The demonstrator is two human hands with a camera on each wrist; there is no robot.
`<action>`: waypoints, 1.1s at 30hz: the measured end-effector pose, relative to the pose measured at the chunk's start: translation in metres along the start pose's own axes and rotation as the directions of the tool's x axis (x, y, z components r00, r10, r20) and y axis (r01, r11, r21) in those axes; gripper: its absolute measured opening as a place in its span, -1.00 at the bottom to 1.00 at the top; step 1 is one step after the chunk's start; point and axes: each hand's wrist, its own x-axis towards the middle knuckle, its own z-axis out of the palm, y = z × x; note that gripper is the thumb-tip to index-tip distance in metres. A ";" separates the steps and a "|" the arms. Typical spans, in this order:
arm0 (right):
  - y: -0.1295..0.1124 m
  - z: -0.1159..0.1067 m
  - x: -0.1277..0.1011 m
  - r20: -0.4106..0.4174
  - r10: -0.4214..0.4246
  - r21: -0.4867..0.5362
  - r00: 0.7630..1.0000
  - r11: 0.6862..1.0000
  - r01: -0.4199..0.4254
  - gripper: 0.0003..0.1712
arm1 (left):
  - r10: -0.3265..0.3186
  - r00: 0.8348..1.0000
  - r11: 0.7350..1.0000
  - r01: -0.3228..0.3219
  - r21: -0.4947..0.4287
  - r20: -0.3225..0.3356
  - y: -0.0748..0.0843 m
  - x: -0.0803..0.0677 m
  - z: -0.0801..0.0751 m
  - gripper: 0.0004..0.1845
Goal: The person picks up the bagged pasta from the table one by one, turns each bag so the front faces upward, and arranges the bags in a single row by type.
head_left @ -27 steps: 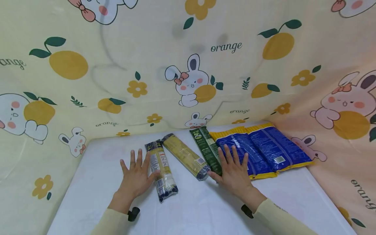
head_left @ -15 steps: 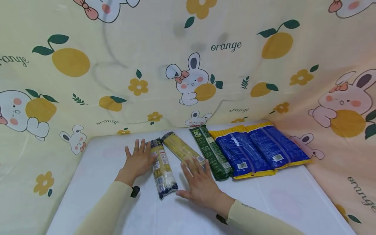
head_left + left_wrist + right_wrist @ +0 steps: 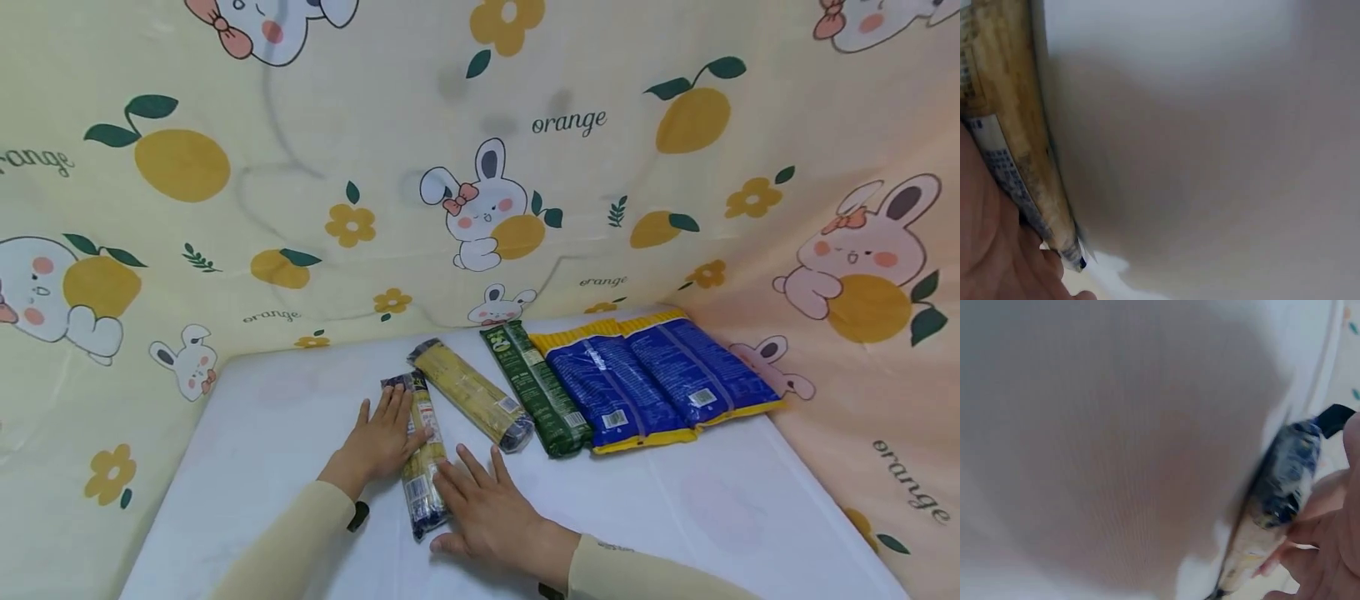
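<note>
A long, clear-wrapped packet of what looks like dried noodles (image 3: 422,493), with dark blue ends, lies on the white table. My left hand (image 3: 377,440) rests over its far half, fingers extended along it. Beside its near end is my right hand (image 3: 491,518), fingers spread, fingertips right at the packet's right edge. In the left wrist view, the packet (image 3: 1013,106) runs along the left side against the hand (image 3: 985,231). The right wrist view has the packet's dark blue end (image 3: 1291,469) close to the right fingers (image 3: 1310,562).
A second yellowish noodle packet (image 3: 468,390) lies slanted just to the right. Beyond it are a long green packet (image 3: 536,387) and two blue bags with yellow ends (image 3: 611,383) (image 3: 697,367). A printed cloth (image 3: 360,125) hangs behind the white table (image 3: 270,433).
My right hand has moved left from beside the green packet to the left noodle packet. My left hand has shifted onto that packet, which has slid slightly nearer to me.
</note>
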 end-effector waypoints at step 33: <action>0.001 0.008 -0.033 -0.142 0.049 0.002 0.989 0.999 -0.050 -0.16 | 0.002 0.985 0.989 0.023 0.148 -0.170 0.030 0.053 -0.004 -0.17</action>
